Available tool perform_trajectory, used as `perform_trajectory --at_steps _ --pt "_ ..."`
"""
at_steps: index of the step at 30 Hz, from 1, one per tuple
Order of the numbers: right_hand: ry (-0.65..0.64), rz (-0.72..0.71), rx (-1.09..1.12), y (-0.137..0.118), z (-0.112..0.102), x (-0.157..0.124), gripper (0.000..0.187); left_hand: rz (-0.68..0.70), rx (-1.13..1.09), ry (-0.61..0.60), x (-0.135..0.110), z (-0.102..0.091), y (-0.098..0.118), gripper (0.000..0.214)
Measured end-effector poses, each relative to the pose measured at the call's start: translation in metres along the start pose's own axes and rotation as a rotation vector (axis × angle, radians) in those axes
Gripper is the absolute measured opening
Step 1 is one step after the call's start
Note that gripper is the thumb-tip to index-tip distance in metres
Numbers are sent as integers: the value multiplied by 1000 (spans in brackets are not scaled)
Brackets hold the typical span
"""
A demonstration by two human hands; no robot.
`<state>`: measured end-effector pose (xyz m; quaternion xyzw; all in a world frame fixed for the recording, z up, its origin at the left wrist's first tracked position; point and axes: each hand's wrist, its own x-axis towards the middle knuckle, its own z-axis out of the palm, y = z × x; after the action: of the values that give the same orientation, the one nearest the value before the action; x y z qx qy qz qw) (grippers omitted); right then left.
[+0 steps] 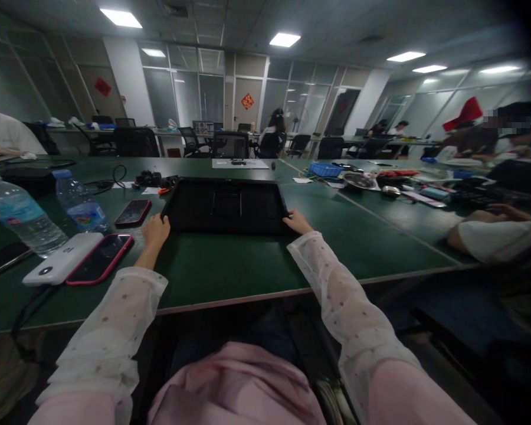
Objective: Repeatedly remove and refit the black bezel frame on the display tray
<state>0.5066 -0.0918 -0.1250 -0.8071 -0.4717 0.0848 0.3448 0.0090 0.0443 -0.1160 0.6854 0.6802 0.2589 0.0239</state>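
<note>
A wide black rectangular panel (194, 203) with raised edges, like a shallow tray, lies on the green table in front of me. A thin U-shaped wire bracket (241, 203) shows at its middle. My left hand (156, 231) grips the left edge near its front corner, with the thumb over the rim. At the right edge, my right hand (299, 222) holds the matching corner, fingers closed round the side. Close to my left hand lie a phone with a red rim (133, 213) and a second phone in a pink-red case (101, 258).
Left are a white power bank (62, 258) with a cable and two water bottles (82, 203). Farther right stand a blue basket (325, 170), a metal bowl (359, 180) and mixed items. A person's arm (498, 236) rests at the right table edge. Other people sit farther back.
</note>
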Motion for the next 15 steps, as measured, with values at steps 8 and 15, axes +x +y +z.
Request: perform_trajectory --at_steps 8,15 --pt "52 7 460 -21 18 4 68 26 0 32 0 7 0 56" --pt "122 7 619 -25 12 5 70 -10 -21 114 3 10 -3 64"
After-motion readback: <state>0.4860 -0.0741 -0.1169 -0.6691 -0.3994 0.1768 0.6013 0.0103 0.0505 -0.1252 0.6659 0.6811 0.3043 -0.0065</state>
